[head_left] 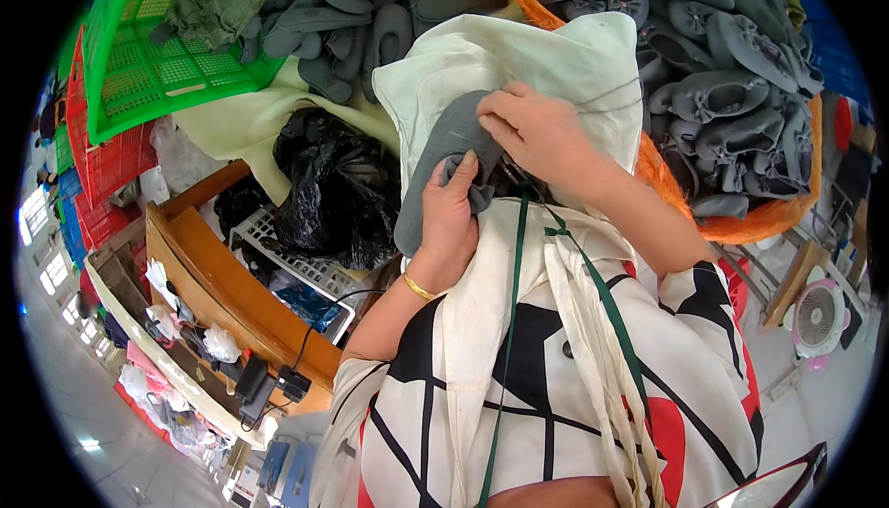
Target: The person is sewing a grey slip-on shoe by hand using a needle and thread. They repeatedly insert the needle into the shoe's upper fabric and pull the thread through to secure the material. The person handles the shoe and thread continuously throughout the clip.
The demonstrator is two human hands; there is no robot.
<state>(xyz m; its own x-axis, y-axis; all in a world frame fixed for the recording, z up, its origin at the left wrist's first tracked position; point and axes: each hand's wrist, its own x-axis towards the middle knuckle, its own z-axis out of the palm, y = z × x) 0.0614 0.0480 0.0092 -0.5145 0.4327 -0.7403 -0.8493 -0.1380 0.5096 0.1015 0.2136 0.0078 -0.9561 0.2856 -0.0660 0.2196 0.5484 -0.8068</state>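
Note:
A grey fabric slipper (454,125) lies across my lap, over a white cloth (444,59). My left hand (451,212) grips its side, with the thumb pressed on a folded piece of grey fabric on top. At the slipper's upper right edge, the fingers of my right hand (532,133) are pinched together. What they pinch, if anything, is too small to make out. A thin dark line crosses the cloth to the right of that hand. Below it, a small dark object partly shows beside a green cord (520,239) hanging down my front.
Many grey slippers fill an orange-rimmed sack (815,151) at the right. More grey slippers (324,22) are piled ahead, beside a green plastic crate (176,73). A black plastic bag (338,188) and wooden drawer unit (236,276) stand left. A fan (820,316) is far right.

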